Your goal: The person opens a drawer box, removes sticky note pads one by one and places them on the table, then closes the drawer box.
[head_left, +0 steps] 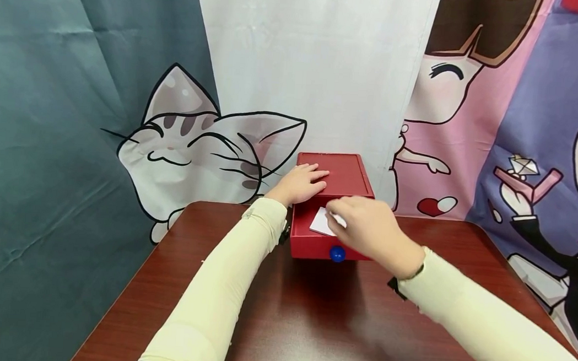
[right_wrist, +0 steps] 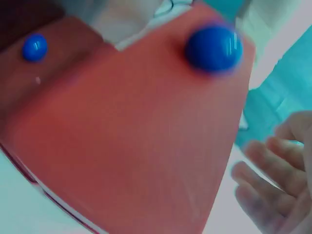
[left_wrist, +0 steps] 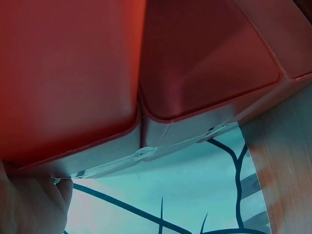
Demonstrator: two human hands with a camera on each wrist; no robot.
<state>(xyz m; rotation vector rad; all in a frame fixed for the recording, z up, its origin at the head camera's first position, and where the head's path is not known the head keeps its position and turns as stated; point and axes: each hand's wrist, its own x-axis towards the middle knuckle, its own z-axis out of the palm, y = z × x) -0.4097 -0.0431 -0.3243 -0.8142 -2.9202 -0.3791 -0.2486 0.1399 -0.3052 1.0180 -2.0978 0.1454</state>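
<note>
A red cabinet point(head_left: 341, 172) stands at the far side of the table, its upper drawer point(head_left: 310, 247) pulled out. A blue knob point(head_left: 337, 254) sits on the drawer front. Inside the drawer lies a white card point(head_left: 320, 224), partly hidden by my right hand. My left hand point(head_left: 302, 184) rests on the cabinet's top near its left edge, fingers extended. Over the drawer hovers my right hand point(head_left: 370, 227), slightly blurred. In the right wrist view its fingers point(right_wrist: 268, 195) are loosely bent, with nothing visible held between them.
A second blue knob point(right_wrist: 35, 47) shows on the lower front in the right wrist view. Under the cabinet is a dark reddish wood table point(head_left: 309, 336). Behind it hangs a curtain point(head_left: 312, 49) with a cartoon cat and figures.
</note>
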